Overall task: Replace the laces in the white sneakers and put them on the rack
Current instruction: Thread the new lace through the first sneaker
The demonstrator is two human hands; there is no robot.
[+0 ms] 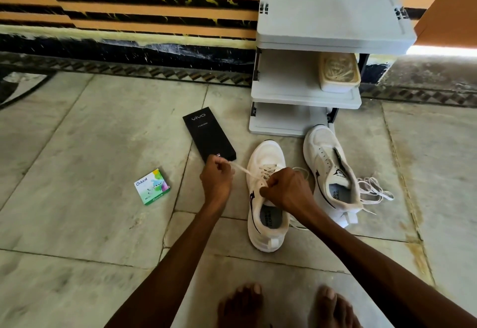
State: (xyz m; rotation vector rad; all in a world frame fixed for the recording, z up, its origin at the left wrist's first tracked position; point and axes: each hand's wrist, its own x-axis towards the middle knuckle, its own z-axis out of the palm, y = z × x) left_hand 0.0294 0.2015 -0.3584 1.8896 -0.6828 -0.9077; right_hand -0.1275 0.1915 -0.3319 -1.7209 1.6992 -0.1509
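We see two bare feet (242,307) nearest us on the stone floor (77,224). Ahead, the left hand (216,176) pinches the lace (244,170), drawn taut to the left of the near sneaker (263,240). The right hand (286,189) curls its fingers round that lace over the eyelets. The second sneaker (333,172), unlaced, stands just to the right with a loose lace (374,189) beside it. Both sneakers stand in front of the grey rack (304,95).

Bare forearms (180,250) rise from 6 o'clock. The left hand (216,180), fingers curled, pinches a flat cream fabric lace (245,172) taut. At its 3 o'clock the right hand (286,189), knuckles up, has thumb and fingers closed on the same lace.
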